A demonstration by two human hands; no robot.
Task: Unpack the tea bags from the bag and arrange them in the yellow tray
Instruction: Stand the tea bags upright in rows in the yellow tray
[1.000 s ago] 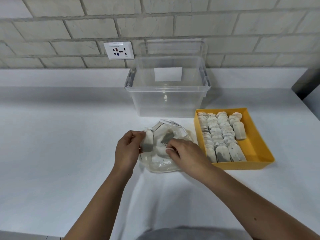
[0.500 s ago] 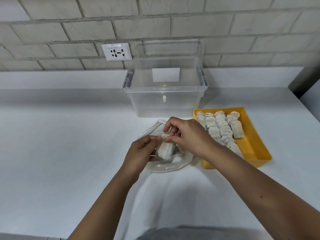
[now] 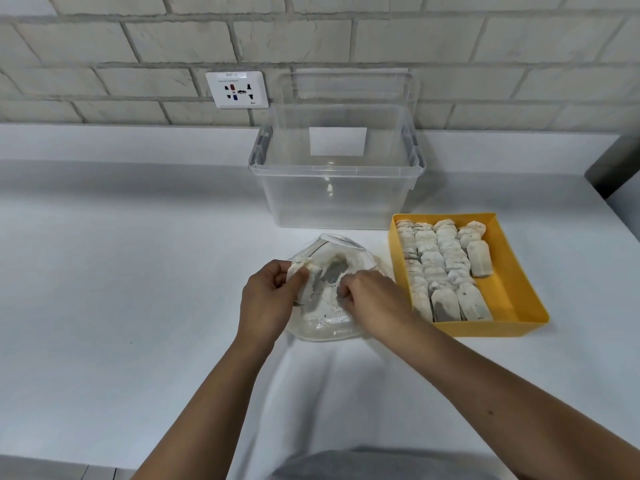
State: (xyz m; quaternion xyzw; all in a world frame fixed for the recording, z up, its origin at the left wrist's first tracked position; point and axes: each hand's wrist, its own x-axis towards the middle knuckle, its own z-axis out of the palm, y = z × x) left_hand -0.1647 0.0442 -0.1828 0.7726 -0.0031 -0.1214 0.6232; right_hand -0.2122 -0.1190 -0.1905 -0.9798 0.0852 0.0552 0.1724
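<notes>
Nearest, below the plastic bag (image 3: 325,325), a fold of grey cloth (image 3: 346,462) shows at the picture's bottom edge, and two bare forearms reach up from it across the white desk (image 3: 121,289) toward the bag. The bag lies flat on the desk, clear and crumpled, its mouth turned away from the person. At the bag's left rim the left hand (image 3: 266,299) pinches a tea bag (image 3: 313,285) between thumb and fingers, held half out of the plastic. At the bag's right side the right hand (image 3: 370,299) has its fingers curled into the plastic, gripping it; the fingertips are hidden. Between the two hands, inside the bag, lies another, darker tea bag (image 3: 334,271). Just right of the bag stands the yellow tray (image 3: 485,329), with rows of tea bags (image 3: 440,258) packed along its left part and bare yellow floor on its right. Behind the bag sits a clear storage bin (image 3: 332,202). Farther behind the bag and to its left, a wall socket (image 3: 237,90) is set in the pale brick wall (image 3: 485,46).
</notes>
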